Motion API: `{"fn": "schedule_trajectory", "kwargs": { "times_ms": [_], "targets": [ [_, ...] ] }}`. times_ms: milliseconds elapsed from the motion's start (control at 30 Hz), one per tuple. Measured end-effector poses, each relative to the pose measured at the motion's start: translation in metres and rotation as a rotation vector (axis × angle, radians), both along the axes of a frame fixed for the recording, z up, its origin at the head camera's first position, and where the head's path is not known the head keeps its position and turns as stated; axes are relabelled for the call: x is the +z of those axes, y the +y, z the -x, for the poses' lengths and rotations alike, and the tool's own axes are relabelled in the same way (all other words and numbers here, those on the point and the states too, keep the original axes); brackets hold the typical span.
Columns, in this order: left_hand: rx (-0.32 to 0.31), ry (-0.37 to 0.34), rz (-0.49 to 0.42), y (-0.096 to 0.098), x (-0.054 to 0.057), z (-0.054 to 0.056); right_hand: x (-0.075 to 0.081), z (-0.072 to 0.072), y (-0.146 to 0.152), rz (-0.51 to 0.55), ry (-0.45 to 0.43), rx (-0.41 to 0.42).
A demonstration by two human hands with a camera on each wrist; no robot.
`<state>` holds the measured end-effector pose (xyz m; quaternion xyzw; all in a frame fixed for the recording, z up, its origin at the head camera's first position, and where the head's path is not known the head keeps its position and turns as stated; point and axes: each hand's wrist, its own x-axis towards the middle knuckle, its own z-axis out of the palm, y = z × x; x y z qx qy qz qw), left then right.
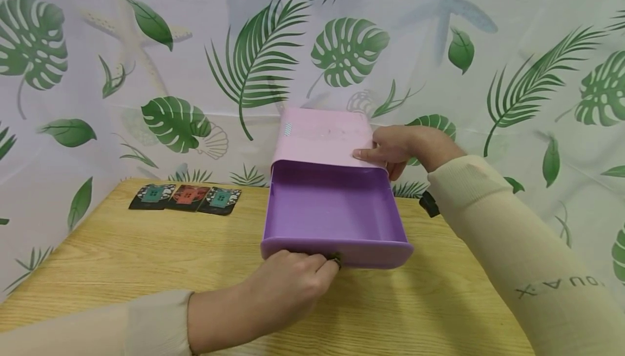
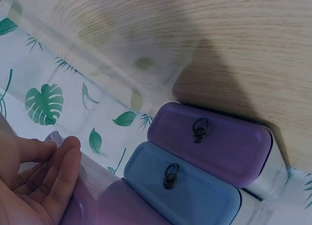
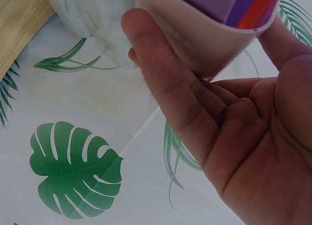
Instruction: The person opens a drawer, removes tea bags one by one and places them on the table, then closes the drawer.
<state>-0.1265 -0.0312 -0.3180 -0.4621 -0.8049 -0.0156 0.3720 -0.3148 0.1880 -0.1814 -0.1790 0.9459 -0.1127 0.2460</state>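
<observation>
Head view: the drawer [image 1: 373, 254] juts from the front of the box [image 1: 326, 136]; the left hand [image 1: 299, 283] pinches its front, the right hand [image 1: 397, 147] grips the box's right side. Likely light, stiff, smooth plastic, best held by its front.

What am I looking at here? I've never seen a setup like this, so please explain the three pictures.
There is no machine: a person works with two bare hands and wears three cameras. The widest picture comes from the head, looking forward and down; the other two come from the left and right wrists, so they look tilted.

The left hand grips the front of an open drawer, purple inside. The right hand holds the side of the pink box around it. The left wrist picture also shows a blue drawer and another purple drawer, each with a ring pull.

On the wooden table, to the left, lie three cards.
</observation>
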Motion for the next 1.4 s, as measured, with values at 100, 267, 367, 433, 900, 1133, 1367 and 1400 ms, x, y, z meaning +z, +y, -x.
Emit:
{"fn": "schedule_trajectory", "kwargs": {
  "times_ms": [100, 267, 367, 433, 900, 1133, 1367, 1400],
  "targets": [
    [-0.002, -0.014, -0.010, 0.001, 0.000, 0.001, 0.000, 0.001, 0.000, 0.000, -0.001, 0.001],
    [-0.005, -0.045, -0.023, 0.002, 0.003, 0.002, 0.000, 0.000, 0.000, 0.001, 0.003, 0.004],
    [-0.004, -0.064, -0.008, 0.002, 0.004, 0.002, 0.000, 0.000, 0.000, 0.004, 0.004, 0.003],
    [-0.006, -0.078, 0.001, 0.002, 0.005, 0.003, 0.000, 0.000, 0.000, 0.007, 0.002, 0.003],
    [-0.057, -0.073, -0.101, 0.003, 0.005, 0.009, 0.000, 0.000, 0.000, -0.004, 0.005, -0.003],
    [-0.054, -0.071, -0.127, 0.001, 0.008, 0.012, 0.000, 0.000, 0.000, -0.004, 0.004, -0.009],
    [-0.069, -0.069, -0.151, -0.001, 0.012, 0.017, 0.000, 0.000, 0.000, 0.003, -0.003, -0.005],
    [-0.070, -0.078, -0.156, -0.001, 0.013, 0.018, 0.000, 0.000, 0.000, 0.004, -0.003, -0.004]
  ]
}}
